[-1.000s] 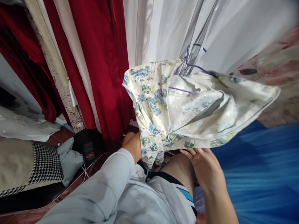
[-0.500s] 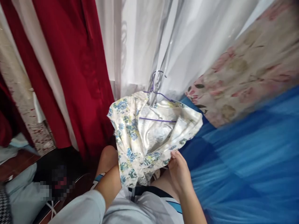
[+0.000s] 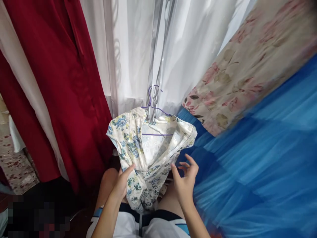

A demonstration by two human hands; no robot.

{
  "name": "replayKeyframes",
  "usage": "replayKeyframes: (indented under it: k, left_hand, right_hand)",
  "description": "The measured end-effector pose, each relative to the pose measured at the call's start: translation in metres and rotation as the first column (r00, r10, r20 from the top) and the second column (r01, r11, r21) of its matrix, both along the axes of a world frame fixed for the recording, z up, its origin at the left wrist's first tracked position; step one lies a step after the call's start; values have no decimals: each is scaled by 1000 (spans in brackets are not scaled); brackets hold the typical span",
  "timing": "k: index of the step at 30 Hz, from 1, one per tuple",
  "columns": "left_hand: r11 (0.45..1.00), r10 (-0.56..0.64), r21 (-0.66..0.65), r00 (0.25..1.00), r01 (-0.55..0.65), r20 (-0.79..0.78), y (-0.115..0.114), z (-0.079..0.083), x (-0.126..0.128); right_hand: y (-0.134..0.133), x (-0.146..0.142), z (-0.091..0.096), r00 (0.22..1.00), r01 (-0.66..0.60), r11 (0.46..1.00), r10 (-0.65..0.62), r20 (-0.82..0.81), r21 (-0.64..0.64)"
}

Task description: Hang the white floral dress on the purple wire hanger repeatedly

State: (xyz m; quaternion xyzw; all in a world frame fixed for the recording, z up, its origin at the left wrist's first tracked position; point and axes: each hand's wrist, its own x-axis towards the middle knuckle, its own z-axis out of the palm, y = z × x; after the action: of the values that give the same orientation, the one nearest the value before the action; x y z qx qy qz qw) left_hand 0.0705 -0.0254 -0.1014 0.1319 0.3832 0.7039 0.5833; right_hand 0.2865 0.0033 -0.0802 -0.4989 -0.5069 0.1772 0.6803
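A white short-sleeved garment (image 3: 135, 142) with blue and yellow flowers hangs on a thin purple hanger (image 3: 158, 135). Its neckline falls open in a deep V, and its lower part bunches between my knees, so whether it is a blouse or a dress I cannot tell. My left hand (image 3: 123, 180) grips the garment's left side, thumb on the front and fingers hidden behind the cloth. On the other side, my right hand (image 3: 185, 177) is open with its fingers apart, the thumb tip close to the garment's right edge.
White sheer cloth (image 3: 133, 49) hangs straight ahead, with grey strips (image 3: 158, 43) running down to the hanger hook. Dark red cloth (image 3: 66, 66) hangs at left. Pink-flowered fabric (image 3: 223, 82) and blue tulle (image 3: 260, 165) fill the right side.
My left hand has come out from behind the cloth to hold its left side. My right hand has let go of the right edge and opened. The view has shifted right.
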Motion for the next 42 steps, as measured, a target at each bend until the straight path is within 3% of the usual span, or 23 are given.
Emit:
replayKeyframes:
  k: [2,4,8,11,14,16,19,21,22,24,26,28,30,32,36,39,42]
  left_hand:
    - [999,-46,-9,999,46,-21,1,-3,10]
    - [997,-68,23,997,69,-41,2,-11,21]
    - [997,-52,55,986,62,-157,-5,-23,32]
    - [996,-44,64,970,61,-239,-12,-18,31]
    - [992,-1,119,955,38,-296,-14,-10,27]
    - [989,28,146,950,19,-310,-11,-7,25]
    - [991,30,135,959,8,-281,-5,-9,22]
    - [994,9,112,969,20,-248,-4,-13,21]
    - [995,-2,98,972,26,-236,-4,-15,21]
    - [997,2,69,972,15,-234,-7,-20,21]
    - [999,9,35,969,0,-248,-11,-22,21]
    - [1000,2,20,965,4,-262,-15,-20,23]
    - [999,-11,41,961,23,-275,-18,-14,25]
    - [996,10,89,954,18,-299,-22,-4,27]
    - [994,37,110,925,6,-378,-28,10,27]
    - [996,46,86,896,-9,-442,-25,3,18]
    - [968,252,153,802,-201,-542,-18,-10,-2]
  right_hand:
    - [3,-12,16,989,-121,992,124,81,-41]
    - [12,-22,40,973,-226,973,227,32,-44]
    - [47,-30,87,980,-178,980,185,-71,89]
    - [70,-35,96,965,-262,963,261,25,56]
    - [70,-46,86,944,-300,954,297,146,1]
    - [56,-52,78,898,-385,921,389,206,-58]
    - [25,-54,69,697,-649,748,658,285,-142]
    - [4,-49,59,594,-742,654,742,311,-144]
    - [-5,-46,52,604,-743,658,737,303,-122]
    - [-19,-40,30,713,-668,741,663,229,-69]
    - [-27,-35,5,791,-591,801,599,123,-98]
    - [-31,-31,-14,788,-593,779,614,55,-203]
    - [-32,-31,-23,742,-630,716,669,37,-300]
    - [-32,-33,-22,718,-638,687,694,53,-348]
    - [-35,-36,-9,714,-606,698,689,127,-380]
    - [-41,-34,-2,707,-603,700,691,150,-382]
    - [-47,-31,3,695,-611,694,700,161,-381]
